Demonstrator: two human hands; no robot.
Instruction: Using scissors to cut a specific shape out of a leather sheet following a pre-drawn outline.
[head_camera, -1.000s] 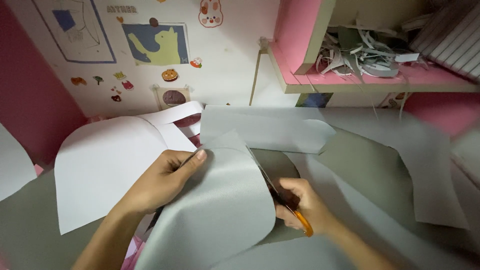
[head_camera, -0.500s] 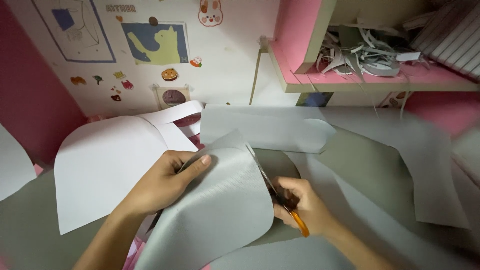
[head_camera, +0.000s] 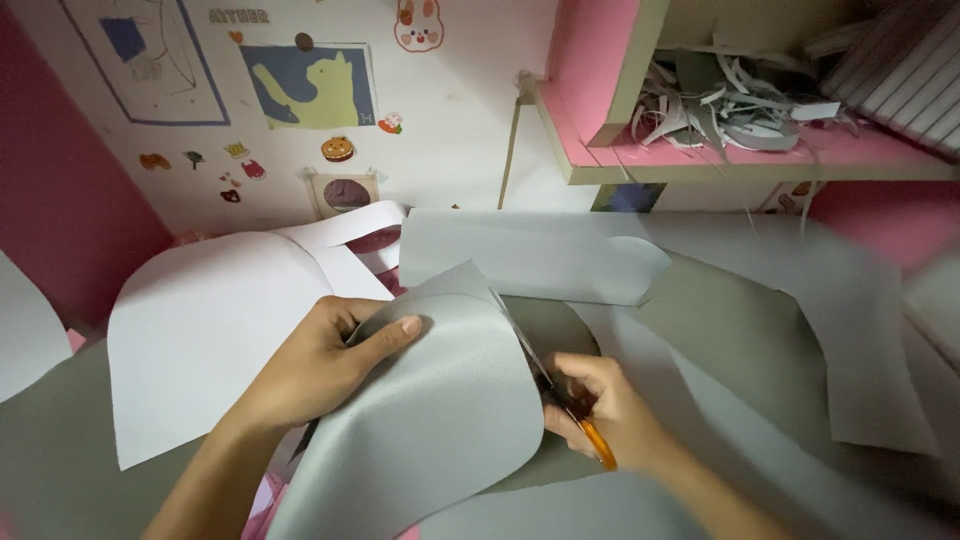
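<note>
My left hand (head_camera: 325, 358) grips the upper edge of a curved grey sheet of fabric-like material (head_camera: 430, 420), thumb on top, lifting it up. My right hand (head_camera: 600, 410) is closed around orange-handled scissors (head_camera: 585, 430), whose blades run up along the sheet's right edge. The blades' tips are partly hidden by the sheet. A white rounded paper pattern piece (head_camera: 210, 330) lies to the left under my left wrist.
More grey sheets (head_camera: 530, 255) are spread across the work surface ahead and to the right (head_camera: 800, 340). A pink shelf (head_camera: 720, 160) at upper right holds grey scrap strips (head_camera: 720, 100). A white wall with stickers and drawings (head_camera: 310, 85) stands behind.
The grey sheet has turned slightly in my left hand, and the scissors have advanced a little along its edge. Both hands stay in nearly the same place.
</note>
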